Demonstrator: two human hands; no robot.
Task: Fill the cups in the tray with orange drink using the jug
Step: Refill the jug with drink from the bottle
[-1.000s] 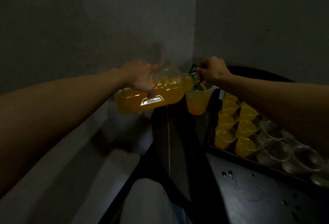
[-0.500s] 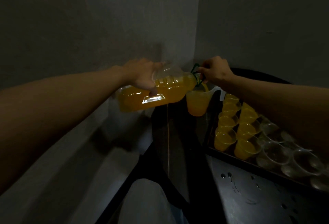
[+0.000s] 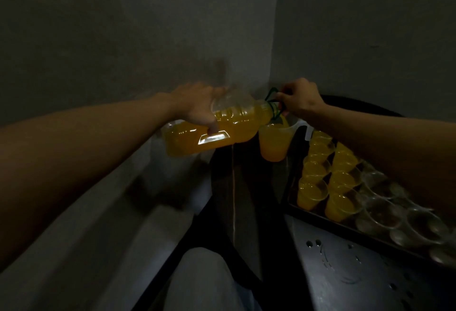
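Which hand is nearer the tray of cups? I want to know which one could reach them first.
The right hand. It grips the bottle's green handle at the neck, just above the far end of the tray. The left hand holds the bottle's body, farther left of the tray.

Clear glossy plastic bottle (image 3: pixel 217 130), jug (image 3: pixel 276 140) & cups (image 3: pixel 380 214); matt wall (image 3: pixel 123 26).

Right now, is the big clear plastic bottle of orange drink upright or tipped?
Tipped. The big clear plastic bottle lies almost on its side, its neck over the translucent plastic jug, with the left hand on its body.
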